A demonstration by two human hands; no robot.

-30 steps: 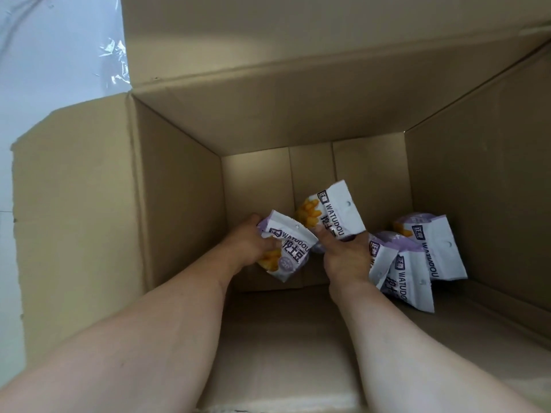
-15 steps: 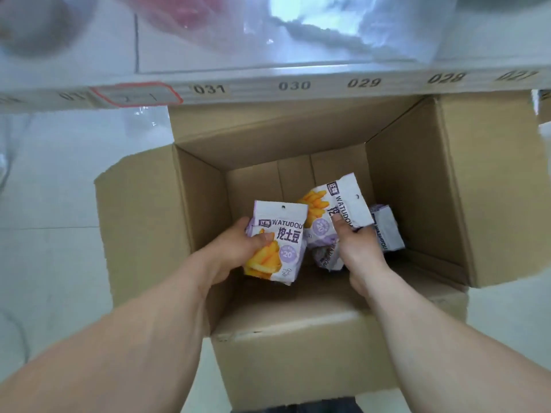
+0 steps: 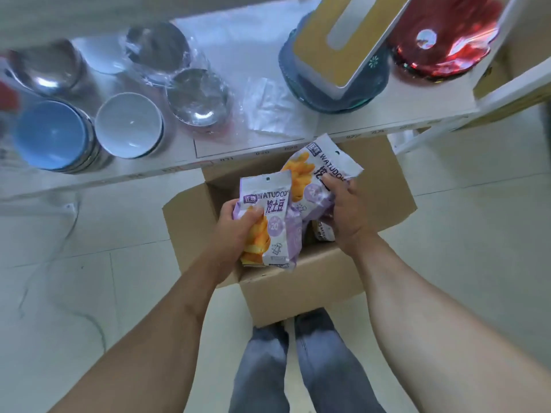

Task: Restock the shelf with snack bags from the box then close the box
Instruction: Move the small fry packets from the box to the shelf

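Observation:
An open cardboard box (image 3: 301,289) stands on the floor below a white shelf (image 3: 268,144). My left hand (image 3: 235,231) grips a purple-and-white snack bag (image 3: 274,225), held upright above the box's left half. My right hand (image 3: 348,216) grips a second snack bag (image 3: 313,177), tilted, above the box's far right. Another snack bag (image 3: 323,231) shows inside the box, partly hidden behind my right hand.
The shelf carries a blue bowl (image 3: 50,135), a white bowl (image 3: 128,123), wrapped steel bowls (image 3: 196,96), a loose plastic sheet (image 3: 268,108), a dark basket with a yellow-and-white board (image 3: 343,46) and a red wrapped item (image 3: 441,46). Tiled floor surrounds the box; my legs (image 3: 298,365) stand behind it.
Both hands have lifted their snack bags from the bottom of the box to above its rim. The view has pulled back and up, so the shelf with bowls now shows.

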